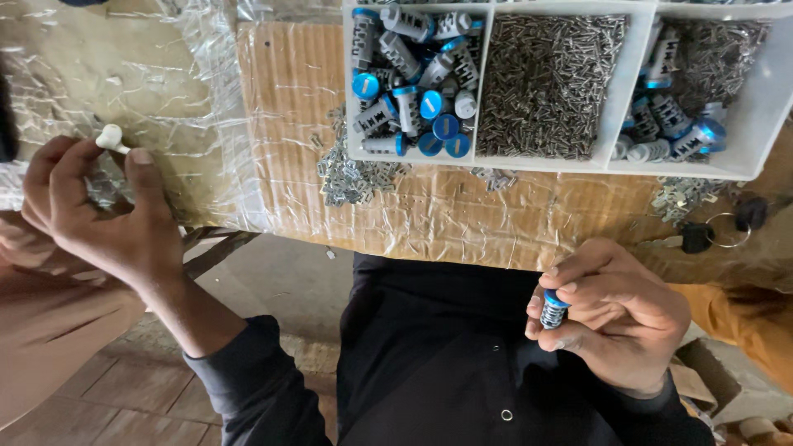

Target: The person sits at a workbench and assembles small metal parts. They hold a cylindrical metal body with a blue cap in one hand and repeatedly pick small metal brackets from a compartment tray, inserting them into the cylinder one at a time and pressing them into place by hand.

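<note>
My right hand point(615, 318) is low at the right, over my dark shirt, with its fingers closed on a small metal lock cylinder with a blue cap point(553, 310). My left hand point(99, 215) is raised at the left edge of the table, pinching a small white plastic piece point(110, 138) between fingertip and thumb. A white divided tray point(483, 158) sits at the far side. Its left compartment holds several blue-capped lock cylinders point(417, 83), the middle one a heap of tiny metal pins point(549, 78), the right one more cylinders point(677, 124) and pins.
The table is cardboard point(281, 107) wrapped in clear plastic film. Small flat metal plates point(351, 177) lie loose below the tray and another pile point(681, 196) at the right. Black-headed keys on a ring point(723, 227) rest near the right edge. Tiled floor point(140, 396) shows below.
</note>
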